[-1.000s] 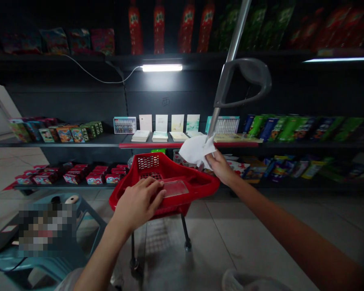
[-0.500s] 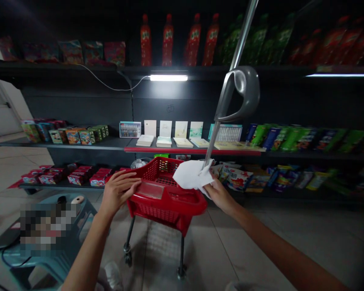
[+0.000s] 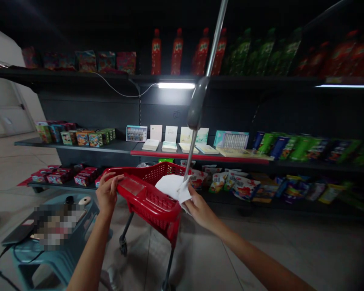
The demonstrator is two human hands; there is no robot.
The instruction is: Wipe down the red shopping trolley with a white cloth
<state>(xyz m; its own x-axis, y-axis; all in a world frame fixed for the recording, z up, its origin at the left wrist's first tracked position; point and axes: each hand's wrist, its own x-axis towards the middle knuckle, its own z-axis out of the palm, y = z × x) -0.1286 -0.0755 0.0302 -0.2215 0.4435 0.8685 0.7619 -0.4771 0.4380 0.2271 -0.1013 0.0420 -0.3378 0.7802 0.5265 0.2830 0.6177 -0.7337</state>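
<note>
A small red plastic shopping cart point(image 3: 153, 202) on thin legs with wheels stands in front of me, tilted in view. My left hand point(image 3: 107, 193) is closed round the left end of its near rim. Pinched in my right hand point(image 3: 199, 208), at the cart's right side, is a white cloth point(image 3: 170, 186), wrapped against the foot of a metal pole point(image 3: 190, 155). The pole rises from beside the cart past the top of the view and carries a grey plastic piece point(image 3: 197, 105). The cloth hides the pole's lower end.
Beyond the cart is a dark shelf with books point(image 3: 170, 146), snack bags point(image 3: 244, 186), small boxes point(image 3: 89, 138) and red bottles point(image 3: 177, 52). A blue stool point(image 3: 45, 262) at left bears a laptop point(image 3: 18, 234), cables and a blurred-out patch.
The cart has swung round, its right side lower and further left. Both hands moved left, and my left fingers have curled round the rim. The pole's grey piece has turned edge-on.
</note>
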